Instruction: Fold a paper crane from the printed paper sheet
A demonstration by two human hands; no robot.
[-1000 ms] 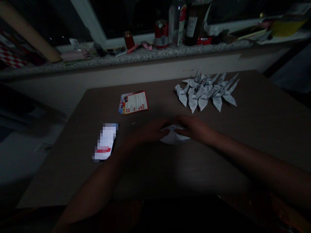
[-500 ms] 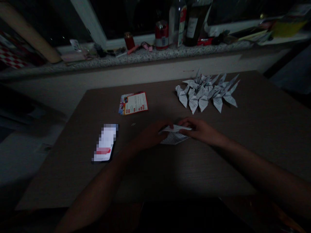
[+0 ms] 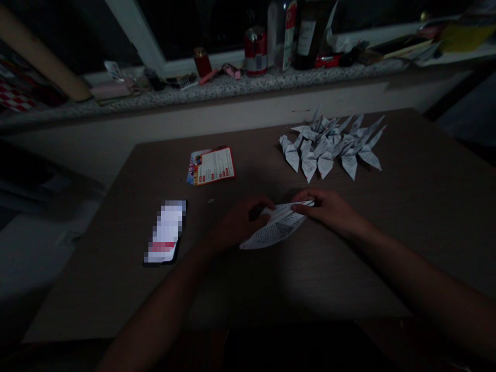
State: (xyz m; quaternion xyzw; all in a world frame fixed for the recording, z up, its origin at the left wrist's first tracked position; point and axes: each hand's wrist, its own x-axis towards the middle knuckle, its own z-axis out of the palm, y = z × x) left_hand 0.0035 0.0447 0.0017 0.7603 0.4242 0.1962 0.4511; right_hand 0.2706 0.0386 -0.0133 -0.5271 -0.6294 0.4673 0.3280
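Observation:
A folded sheet of printed paper (image 3: 277,230) is between my two hands, just above or on the brown table; the gap is hard to judge in the dim light. My right hand (image 3: 321,204) pinches its far right end between thumb and fingers. At its left upper edge, my left hand (image 3: 248,219) grips it with thumb and curled fingers. The paper slants from lower left to upper right, its printed face towards me. Behind the hands, to the right, stand several folded paper cranes (image 3: 333,147) made of similar printed paper, grouped close together.
A lit phone (image 3: 166,232) lies left of my left arm. Beyond it is a small stack of printed cards (image 3: 213,166). The granite windowsill (image 3: 163,98) behind the table (image 3: 116,222) carries a red can (image 3: 256,51), bottles and small clutter.
The folded paper has turned so its left end points down towards me, and more of its printed face shows. My left hand has shifted slightly left; my right hand still pinches the right end.

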